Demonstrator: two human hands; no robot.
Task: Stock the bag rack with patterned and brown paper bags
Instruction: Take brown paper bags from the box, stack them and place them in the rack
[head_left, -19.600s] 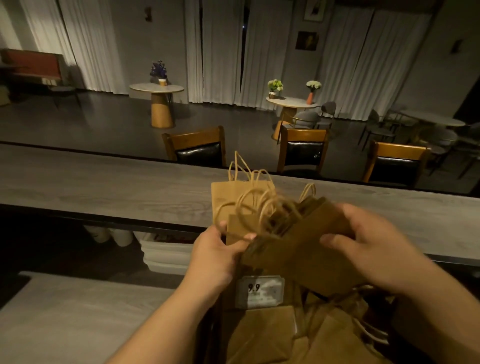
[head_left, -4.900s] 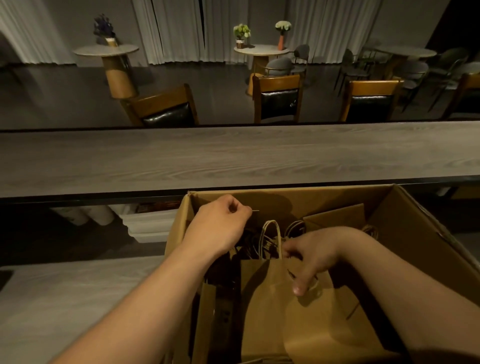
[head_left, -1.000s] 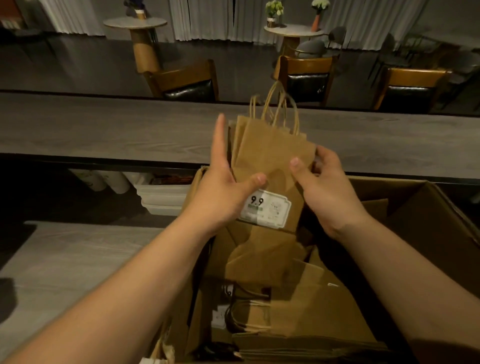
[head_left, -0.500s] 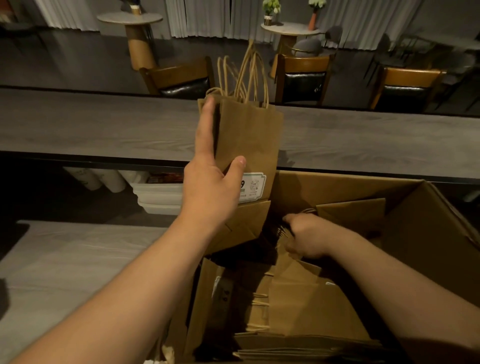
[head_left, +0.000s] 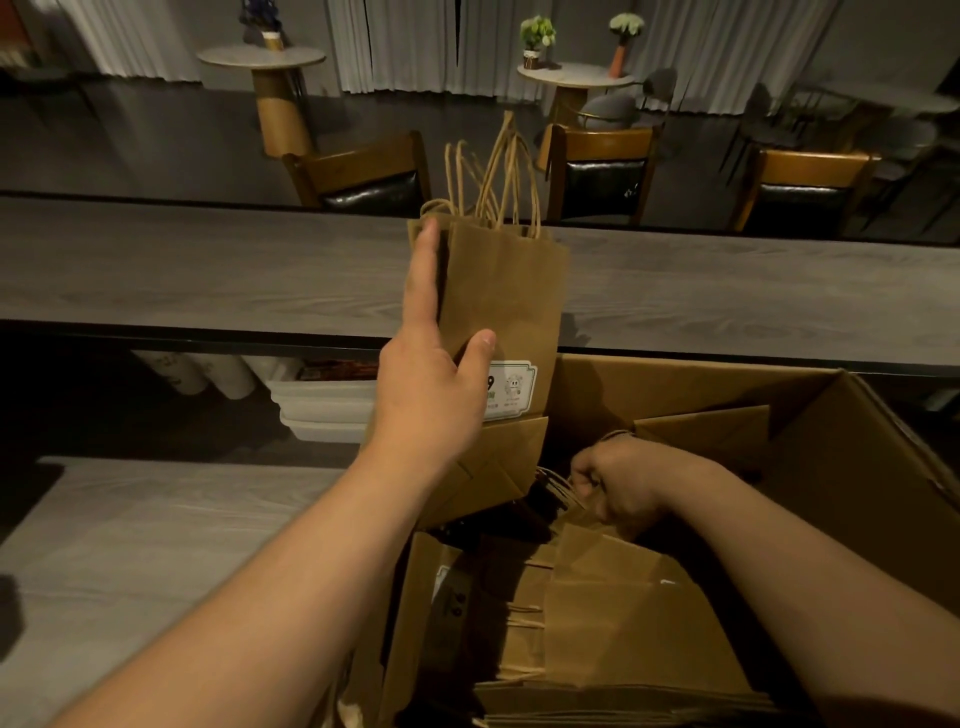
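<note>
Nearest, flat brown paper bags (head_left: 623, 623) lie in the cardboard box (head_left: 857, 467) under the right hand (head_left: 618, 486), which pinches their twine handles. The left hand (head_left: 431, 384) grips an upright sheaf of bags (head_left: 504, 291): likely light, crease-prone, best held mid-body. Beyond both hands runs a grey wood-grain counter (head_left: 208, 270), then chairs (head_left: 597, 171) and round tables (head_left: 262, 57).

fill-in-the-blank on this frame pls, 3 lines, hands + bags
1. The left hand holds a stack of flat brown paper bags upright by its ____ edge.
2. The right hand reaches into the open ____ box and grips twine handles.
3. The white label sits near the ____ of the held bags.

Missing words: left; cardboard; bottom
</note>
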